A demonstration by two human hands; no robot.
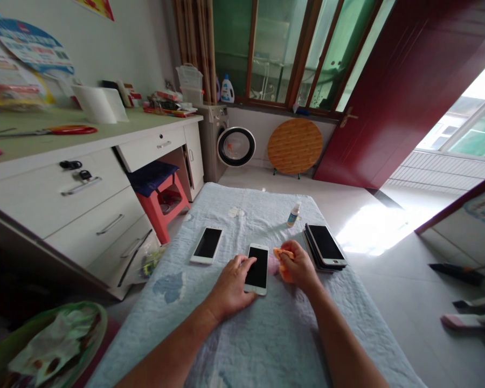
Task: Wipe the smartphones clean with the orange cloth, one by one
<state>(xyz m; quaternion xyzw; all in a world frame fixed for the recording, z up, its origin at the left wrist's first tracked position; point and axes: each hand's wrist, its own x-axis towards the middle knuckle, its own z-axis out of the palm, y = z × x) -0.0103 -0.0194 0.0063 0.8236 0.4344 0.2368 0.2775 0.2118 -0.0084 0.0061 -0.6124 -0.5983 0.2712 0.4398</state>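
Observation:
A white phone with a dark screen (259, 268) lies face up on the blue patterned cloth (258, 334). My left hand (233, 286) grips its left side, with fingers at the upper edge and the thumb near the bottom. To the right of that phone, my right hand (298, 264) is closed on a crumpled orange cloth (285, 269). Another white phone (207, 245) lies face up to the left. A stack of phones (325, 245) rests at the right edge, and a small spray bottle (293, 215) stands behind my right hand.
A white desk (141, 129) with scissors (70, 130) and a paper roll (95, 105) runs along the left. Beside it are a red stool (161, 215) and a waste basket (101, 323). Beyond stand a washing machine (213, 145) and a round wooden board (295, 145).

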